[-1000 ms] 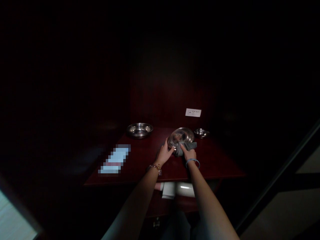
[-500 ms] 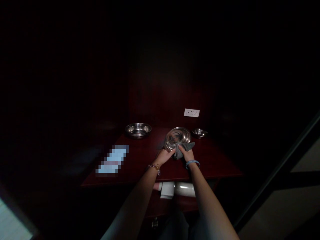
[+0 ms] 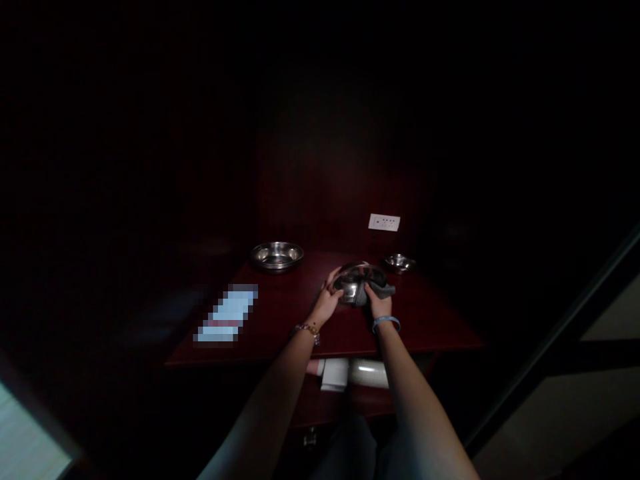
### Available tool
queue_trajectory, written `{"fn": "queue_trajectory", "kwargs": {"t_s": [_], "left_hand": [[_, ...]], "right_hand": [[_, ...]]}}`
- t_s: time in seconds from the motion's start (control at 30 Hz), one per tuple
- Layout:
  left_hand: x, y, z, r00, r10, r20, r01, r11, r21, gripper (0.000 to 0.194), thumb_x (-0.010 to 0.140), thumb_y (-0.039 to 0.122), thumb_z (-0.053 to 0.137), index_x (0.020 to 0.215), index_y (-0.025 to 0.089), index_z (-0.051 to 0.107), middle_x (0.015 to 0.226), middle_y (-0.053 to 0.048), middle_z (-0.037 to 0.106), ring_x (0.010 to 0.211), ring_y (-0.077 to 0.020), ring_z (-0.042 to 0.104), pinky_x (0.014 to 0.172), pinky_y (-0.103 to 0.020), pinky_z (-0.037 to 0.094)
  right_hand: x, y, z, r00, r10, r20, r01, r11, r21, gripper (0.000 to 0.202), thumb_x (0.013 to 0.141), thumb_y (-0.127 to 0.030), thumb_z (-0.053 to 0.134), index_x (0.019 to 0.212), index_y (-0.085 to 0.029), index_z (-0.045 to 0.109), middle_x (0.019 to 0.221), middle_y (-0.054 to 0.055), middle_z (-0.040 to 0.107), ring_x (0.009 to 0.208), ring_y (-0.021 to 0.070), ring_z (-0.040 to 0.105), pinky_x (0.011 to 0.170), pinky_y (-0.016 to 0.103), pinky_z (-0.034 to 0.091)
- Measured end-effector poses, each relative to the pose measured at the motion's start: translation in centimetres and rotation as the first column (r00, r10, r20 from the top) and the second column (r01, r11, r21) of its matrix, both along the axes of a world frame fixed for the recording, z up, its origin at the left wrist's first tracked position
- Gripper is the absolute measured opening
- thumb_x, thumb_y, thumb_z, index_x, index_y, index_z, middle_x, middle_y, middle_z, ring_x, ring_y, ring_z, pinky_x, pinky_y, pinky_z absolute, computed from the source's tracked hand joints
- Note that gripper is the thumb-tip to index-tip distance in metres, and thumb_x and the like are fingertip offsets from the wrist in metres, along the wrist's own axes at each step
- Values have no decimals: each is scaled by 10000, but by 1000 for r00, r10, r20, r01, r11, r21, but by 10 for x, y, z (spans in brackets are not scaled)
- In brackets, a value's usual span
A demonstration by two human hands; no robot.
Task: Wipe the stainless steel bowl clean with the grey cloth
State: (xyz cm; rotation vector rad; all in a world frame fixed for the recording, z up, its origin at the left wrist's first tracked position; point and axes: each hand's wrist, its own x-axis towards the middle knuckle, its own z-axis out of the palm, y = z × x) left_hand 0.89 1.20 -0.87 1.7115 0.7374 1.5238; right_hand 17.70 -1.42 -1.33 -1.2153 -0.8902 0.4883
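Note:
A shiny metal bowl [image 3: 351,292] is held between both hands above the dark red table [image 3: 280,320]. My left hand [image 3: 327,299] grips its left side, thumb on the near part and fingers round the edge. On the right, my right hand [image 3: 379,303] is closed on a grey cloth [image 3: 385,291], which lies against the bowl. The cloth and fingers cover part of the bowl's right side.
A wide metal basin [image 3: 277,257] stands at the back left, and a smaller metal bowl [image 3: 399,263] at the back right. A pixelated bright patch [image 3: 227,317] lies at left. Below the tabletop are a white box [image 3: 335,373] and a pale cylinder [image 3: 369,373].
The bowl has been tilted, so its broad round face now looks flatter and narrower. My left hand has moved up along its left side, and my right hand has shifted slightly right with the cloth.

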Motion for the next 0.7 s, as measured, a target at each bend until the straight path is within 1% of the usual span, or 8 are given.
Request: {"fn": "queue_trajectory", "kwargs": {"t_s": [0.07,0.13,0.27,0.4,0.47,0.53,0.63,0.7], "left_hand": [[0,-3,4,996,-81,45,82,997,-9,626,793,119,528,1406,227,458,1413,-64,547,1305,-204,505,1150,-400,344],[1,-7,7,990,-116,84,119,992,-34,611,814,130,511,1415,223,446,1398,-73,560,1281,-203,528,1131,-402,371],[0,-6,6,995,-71,73,76,995,-58,566,825,157,533,1385,217,470,1362,-80,588,1235,-198,564,1088,-381,417],[-1,0,-1,998,3,-58,-6,999,-50,437,862,276,559,1286,169,550,1280,-92,645,1213,-209,579,1091,-376,402],[-1,1,-3,994,-4,-114,2,1000,-22,433,860,339,583,1253,158,573,1284,-102,644,1230,-214,570,1103,-370,388],[-1,0,-4,987,-44,-153,42,999,-12,481,834,365,626,1261,151,567,1287,-115,644,1229,-215,575,1099,-361,398],[0,-4,-4,977,-65,-203,61,998,-26,520,810,351,661,1274,140,559,1300,-128,637,1227,-212,581,1101,-350,402],[-1,-6,-4,971,-54,-234,48,998,-30,521,807,341,664,1276,139,563,1319,-126,627,1237,-212,575,1105,-346,399]], "right_hand": [[-1,-2,2,1000,-22,8,22,1000,13,544,664,-419,754,1118,-128,685,1122,127,728,1077,261,674,939,335,517],[-1,-4,3,999,-32,17,31,999,24,532,667,-413,748,1109,-124,686,1126,134,725,1088,265,668,945,339,513],[-1,-4,3,999,-43,2,43,997,57,512,656,-417,755,1072,-125,692,1098,129,734,1088,262,666,952,341,508],[1,-2,2,997,-27,-69,33,995,97,467,635,-400,785,1018,-146,703,1053,103,749,1035,248,684,962,347,504],[2,0,0,995,3,-95,7,994,107,466,628,-406,793,1008,-151,707,1061,99,748,1023,242,687,966,348,503],[2,1,-1,992,58,-110,-46,992,114,482,629,-423,794,1017,-151,709,1085,101,742,1026,240,687,965,350,506],[2,3,-3,982,159,-105,-148,983,106,489,631,-440,798,1013,-145,719,1098,106,738,1037,247,687,967,356,508],[2,4,-5,975,200,-101,-191,977,92,484,634,-449,798,1003,-144,727,1097,109,738,1045,252,686,970,357,507]]}}
